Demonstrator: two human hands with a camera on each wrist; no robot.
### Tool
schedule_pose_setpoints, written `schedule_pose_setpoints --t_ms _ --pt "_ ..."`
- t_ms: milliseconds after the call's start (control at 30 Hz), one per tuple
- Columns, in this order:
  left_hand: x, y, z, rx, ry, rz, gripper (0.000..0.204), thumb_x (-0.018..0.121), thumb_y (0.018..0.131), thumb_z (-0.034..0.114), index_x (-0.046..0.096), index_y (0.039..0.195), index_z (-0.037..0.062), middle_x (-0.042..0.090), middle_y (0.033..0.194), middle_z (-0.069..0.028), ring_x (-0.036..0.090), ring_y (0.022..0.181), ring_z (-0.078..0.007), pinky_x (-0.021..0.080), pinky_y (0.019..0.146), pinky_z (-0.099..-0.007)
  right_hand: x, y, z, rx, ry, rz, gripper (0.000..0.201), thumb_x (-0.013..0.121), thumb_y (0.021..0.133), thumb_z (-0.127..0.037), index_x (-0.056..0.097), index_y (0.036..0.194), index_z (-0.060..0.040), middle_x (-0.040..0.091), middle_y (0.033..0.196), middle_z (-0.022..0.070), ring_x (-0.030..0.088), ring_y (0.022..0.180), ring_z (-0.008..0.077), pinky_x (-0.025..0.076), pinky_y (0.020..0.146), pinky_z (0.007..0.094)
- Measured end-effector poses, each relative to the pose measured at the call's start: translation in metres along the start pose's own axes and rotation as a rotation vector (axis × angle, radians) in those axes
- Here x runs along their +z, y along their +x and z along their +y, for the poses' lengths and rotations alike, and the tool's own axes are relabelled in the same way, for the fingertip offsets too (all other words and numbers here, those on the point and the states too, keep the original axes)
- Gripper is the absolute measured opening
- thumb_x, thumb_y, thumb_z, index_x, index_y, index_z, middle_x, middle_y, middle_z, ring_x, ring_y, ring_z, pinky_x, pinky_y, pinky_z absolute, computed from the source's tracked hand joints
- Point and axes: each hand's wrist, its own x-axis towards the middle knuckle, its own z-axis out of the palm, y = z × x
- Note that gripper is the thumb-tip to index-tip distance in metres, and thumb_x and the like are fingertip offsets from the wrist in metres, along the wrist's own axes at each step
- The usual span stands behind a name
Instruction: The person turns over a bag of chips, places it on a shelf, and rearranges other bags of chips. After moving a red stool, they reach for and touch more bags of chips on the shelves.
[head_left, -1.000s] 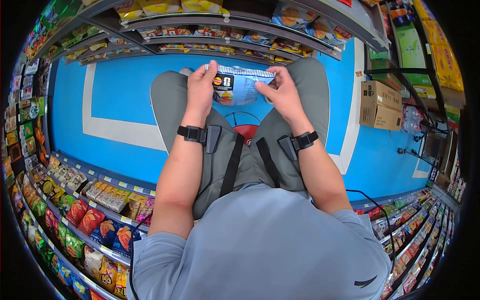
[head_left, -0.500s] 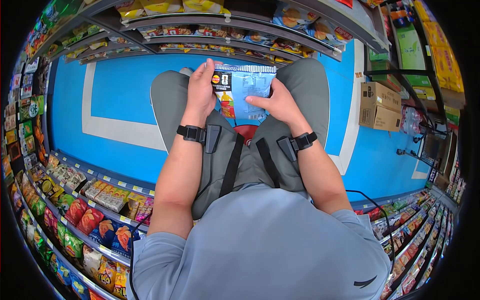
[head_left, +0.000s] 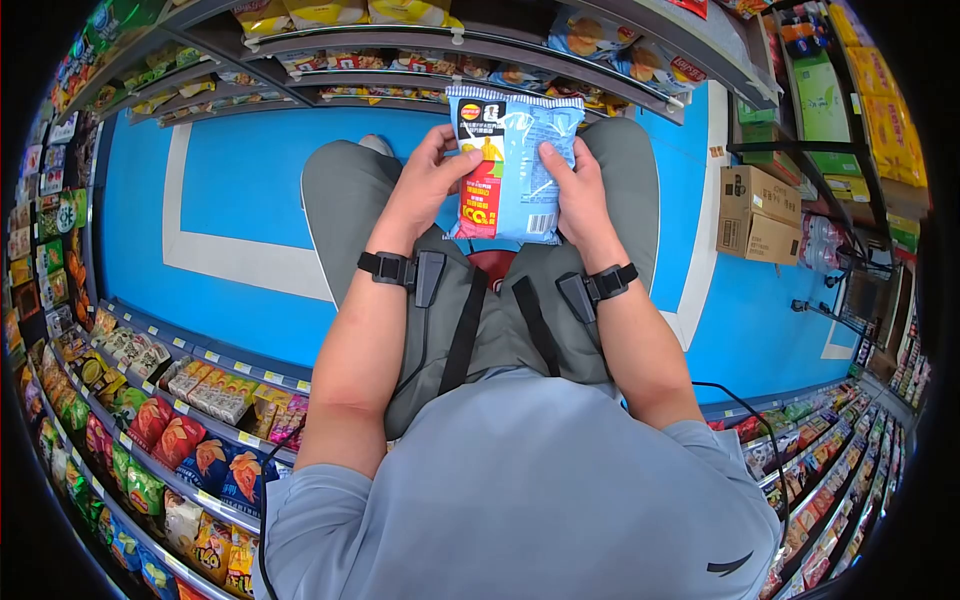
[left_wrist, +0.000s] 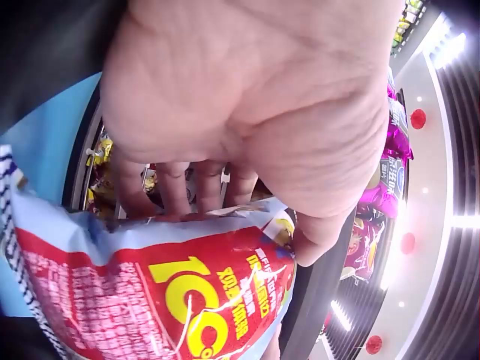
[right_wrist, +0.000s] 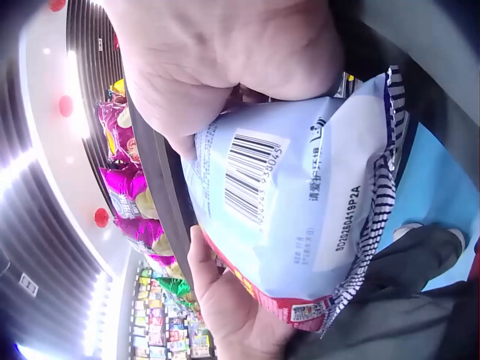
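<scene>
Above our grey trousers (head_left: pixel 345 205), our left hand (head_left: pixel 428 185) and right hand (head_left: pixel 582 200) pinch the blue snack bag (head_left: pixel 517 165) at opposite sides, thumbs on its printed face; we should press lightly, clear of the shelf (head_left: pixel 500 41) beyond.

Grey trousers (head_left: pixel 500 340) meet a short-sleeved blue-grey shirt (head_left: pixel 520 480).
</scene>
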Motion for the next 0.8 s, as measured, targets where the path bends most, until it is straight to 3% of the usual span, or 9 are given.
schedule_pose_setpoints --t_ms 167,233,467,733,800 --pt "-0.009 0.005 -0.011 -0.002 0.052 0.001 0.052 0.082 0.093 0.021 0.052 0.133 0.0058 0.059 0.12 -0.0055 0.065 0.105 -0.0144 0.055 0.085 -0.0291 -0.003 0.002 -0.001 -0.012 0.051 0.026 0.036 0.074 0.102 -0.023 0.059 0.128 -0.0015 0.072 0.118 0.0079 0.071 0.102 0.0141 0.059 0.089 0.0309" --pt "-0.009 0.005 -0.011 -0.019 0.024 -0.017 0.044 0.082 0.091 0.017 0.053 0.123 0.0085 0.058 0.111 -0.0026 0.062 0.097 -0.0106 0.052 0.079 -0.0257 -0.003 0.002 -0.001 -0.014 0.075 0.018 0.036 0.074 0.102 -0.022 0.059 0.128 -0.0018 0.072 0.119 0.0077 0.071 0.103 0.0142 0.059 0.089 0.031" --pt "-0.014 0.01 -0.019 -0.008 0.029 -0.042 0.038 0.082 0.09 0.012 0.053 0.116 0.0094 0.06 0.103 0.0005 0.061 0.09 -0.0077 0.05 0.076 -0.0249 -0.002 0.001 -0.002 -0.006 0.05 0.004 0.035 0.073 0.103 -0.021 0.059 0.129 -0.0023 0.072 0.12 0.0074 0.07 0.104 0.014 0.058 0.091 0.0313" --pt "-0.002 0.002 -0.007 0.009 -0.008 -0.02 0.057 0.079 0.095 0.019 0.047 0.139 0.0011 0.052 0.134 -0.0114 0.064 0.114 -0.017 0.055 0.097 -0.034 -0.001 -0.001 -0.002 -0.04 0.026 -0.043 0.036 0.072 0.103 -0.021 0.06 0.131 -0.0027 0.071 0.122 0.0068 0.069 0.107 0.0137 0.057 0.094 0.0316" --pt "-0.003 0.004 -0.009 0.022 -0.014 -0.023 0.057 0.078 0.095 0.02 0.047 0.139 0.0011 0.054 0.132 -0.0115 0.064 0.115 -0.0176 0.055 0.098 -0.0345 -0.002 -0.001 -0.002 -0.02 0.036 -0.07 0.036 0.072 0.103 -0.022 0.061 0.131 -0.0029 0.071 0.123 0.0067 0.068 0.107 0.0134 0.056 0.095 0.0316"
